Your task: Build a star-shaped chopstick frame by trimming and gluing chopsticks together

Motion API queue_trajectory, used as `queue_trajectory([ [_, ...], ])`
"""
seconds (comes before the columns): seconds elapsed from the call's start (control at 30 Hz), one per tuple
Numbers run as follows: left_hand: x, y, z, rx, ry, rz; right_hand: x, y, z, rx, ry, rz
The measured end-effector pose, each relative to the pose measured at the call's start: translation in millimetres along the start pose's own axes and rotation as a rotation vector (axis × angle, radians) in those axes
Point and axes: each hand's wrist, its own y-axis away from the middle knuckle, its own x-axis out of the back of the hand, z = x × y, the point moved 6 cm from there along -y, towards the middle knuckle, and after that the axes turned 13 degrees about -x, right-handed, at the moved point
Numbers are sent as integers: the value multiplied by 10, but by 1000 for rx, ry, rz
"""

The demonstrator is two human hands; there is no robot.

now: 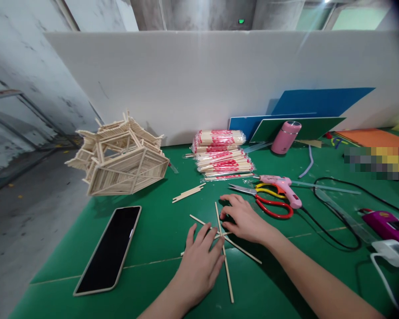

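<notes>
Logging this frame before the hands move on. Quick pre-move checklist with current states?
1. Left hand on the loose sticks: ok, flat, fingers spread, touching them.
2. Right hand free: ok, palm down and open, no tool in it.
3. Sticks lying flat on the green table: ok, crossed, none lifted.
4. Scissors clear of the right hand: ok, beside it but apart.
5. Glue gun switched on or hot: cannot tell; it lies behind the scissors with its cable attached.
6. Phone clear of the sticks: ok, to the left of both hands, screen dark.
</notes>
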Motion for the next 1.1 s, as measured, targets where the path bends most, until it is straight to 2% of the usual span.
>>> queue_trajectory([
  [0.17, -11, -1, 2, -8, -14, -1, -78, -13, -131, 42, 19, 13],
  [0.23, -17, 0, 2, -13, -14, 7, -98, -20, -142, 38, 13, 61],
  [0.3, -16, 2, -2, -15, -15, 15, -27, -49, -61, -9, -6, 162],
  [0.37, -11, 3, -4, -17, -14, 13, 178, -81, 134, -97, -40, 318],
  [0.43, -6, 2, -4, -17, -12, 3, 486, -74, 401, -179, -90, 493],
  [0.57, -3, 1, 7, -15, -12, 12, 1156, 158, 948, -346, -230, 892],
  [0.63, 5, 7, 8, -15, -14, 54, 1343, 324, 1089, -392, -289, 1040],
  [0.7, 32, 19, -13, -3, -14, 119, 1378, 460, 1098, -414, -317, 1120],
  [0.73, 55, 28, -38, 16, -12, 156, 1340, 503, 1054, -414, -315, 1121],
  [0.8, 113, 51, -116, 83, -3, 223, 1166, 530, 885, -387, -291, 1023],
  [0.9, 181, 79, -222, 173, 27, 254, 638, 424, 459, -169, -291, 478],
  [0.97, 187, 83, -238, 182, 51, 229, 320, 450, 220, -90, -262, 239],
  [1.03, 156, 82, -222, 173, 69, 193, 110, 491, 58, -45, -177, 122],
  [1.1, 104, 77, -199, 164, 74, 162, 7, 514, -22, -37, -123, 89],
])
